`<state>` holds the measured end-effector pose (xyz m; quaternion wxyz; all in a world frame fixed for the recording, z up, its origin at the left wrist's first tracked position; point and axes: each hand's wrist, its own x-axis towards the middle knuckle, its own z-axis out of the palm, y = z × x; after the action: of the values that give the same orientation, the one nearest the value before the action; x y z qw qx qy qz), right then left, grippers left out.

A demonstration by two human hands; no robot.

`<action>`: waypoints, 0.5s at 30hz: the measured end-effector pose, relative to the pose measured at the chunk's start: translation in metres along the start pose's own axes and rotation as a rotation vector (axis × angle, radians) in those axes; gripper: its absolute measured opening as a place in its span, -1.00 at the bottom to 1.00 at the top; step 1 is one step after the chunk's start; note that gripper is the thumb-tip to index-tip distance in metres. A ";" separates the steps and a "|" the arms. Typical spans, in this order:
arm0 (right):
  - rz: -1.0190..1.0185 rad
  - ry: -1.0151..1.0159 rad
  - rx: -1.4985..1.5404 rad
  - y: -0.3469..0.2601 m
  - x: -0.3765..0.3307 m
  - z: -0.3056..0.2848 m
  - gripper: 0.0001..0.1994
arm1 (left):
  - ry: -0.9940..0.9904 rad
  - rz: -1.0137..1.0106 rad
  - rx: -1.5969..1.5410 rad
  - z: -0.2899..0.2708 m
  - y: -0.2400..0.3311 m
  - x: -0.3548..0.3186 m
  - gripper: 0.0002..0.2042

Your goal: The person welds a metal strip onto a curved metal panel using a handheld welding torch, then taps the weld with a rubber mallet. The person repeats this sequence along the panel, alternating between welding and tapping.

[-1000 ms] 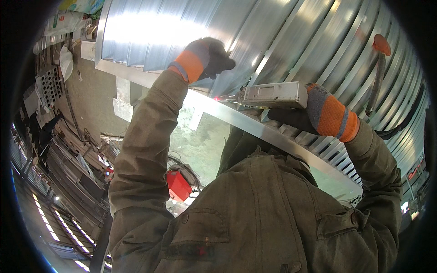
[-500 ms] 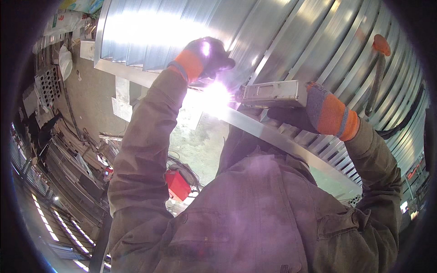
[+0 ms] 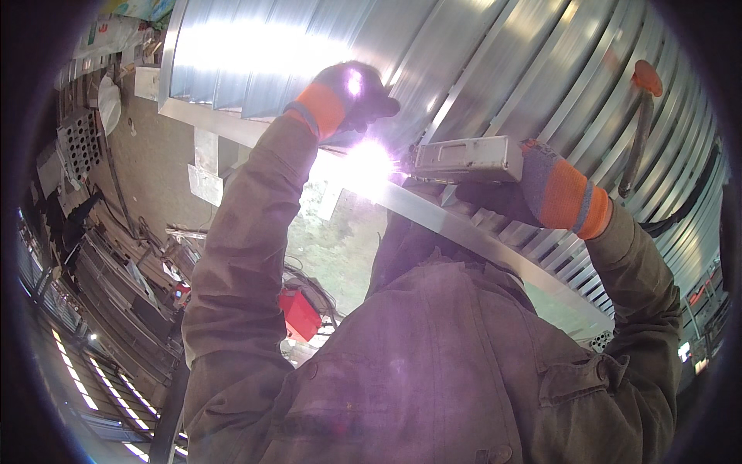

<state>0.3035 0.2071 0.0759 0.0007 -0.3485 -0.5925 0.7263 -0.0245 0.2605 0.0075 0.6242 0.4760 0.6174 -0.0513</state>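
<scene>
and there it was, a fierce white-violet flare (image 3: 367,164) at the metal rail (image 3: 429,210) along the near edge of the slatted panel (image 3: 433,85)! the right hand (image 3: 533,185), gloved in grey and orange, had a firm grip on the boxy white tool (image 3: 464,158), its narrow end pointed left, right into the glare. over on the other side, the left hand (image 3: 352,97) hung just beyond the light, fingers curled, thumb side toward the right; whether anything sat inside that curl, you could not tell. farther right, an orange-topped rod (image 3: 639,131) lay across the slats. down below, a red box (image 3: 300,315) stood on the floor (image 3: 340,232), just beside the left sleeve (image 3: 239,255).
</scene>
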 end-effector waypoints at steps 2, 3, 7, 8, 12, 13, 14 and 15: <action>-0.066 0.022 0.002 0.002 0.001 0.001 -0.65 | -0.013 -0.005 0.111 0.000 0.001 0.002 -0.74; -0.078 0.016 -0.039 0.003 0.000 0.001 -0.64 | -0.021 -0.026 0.170 0.000 0.001 0.002 -0.74; 0.093 -0.116 -0.226 -0.002 -0.004 -0.009 -0.61 | 0.062 0.206 0.123 0.001 -0.007 0.000 -0.74; 0.100 -0.136 -0.166 -0.004 -0.005 -0.012 -0.60 | 0.115 0.377 0.210 0.003 -0.010 -0.002 -0.74; 0.146 -0.111 0.108 -0.013 -0.002 -0.009 -0.57 | 0.012 -0.013 0.174 0.001 -0.008 0.012 -0.70; 0.145 -0.080 0.164 -0.015 -0.002 -0.008 -0.56 | 0.020 0.021 0.143 0.001 -0.009 0.009 -0.68; 0.152 -0.074 0.112 -0.015 -0.001 -0.006 -0.57 | 0.027 0.030 0.129 0.001 -0.008 0.010 -0.68; 0.159 -0.069 0.060 -0.015 -0.001 -0.006 -0.57 | 0.035 0.077 0.152 0.001 -0.007 0.009 -0.68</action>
<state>0.3004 0.2163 0.0892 -0.0670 -0.3693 -0.5406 0.7529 -0.0261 0.2603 -0.0037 0.5767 0.5463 0.6038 -0.0659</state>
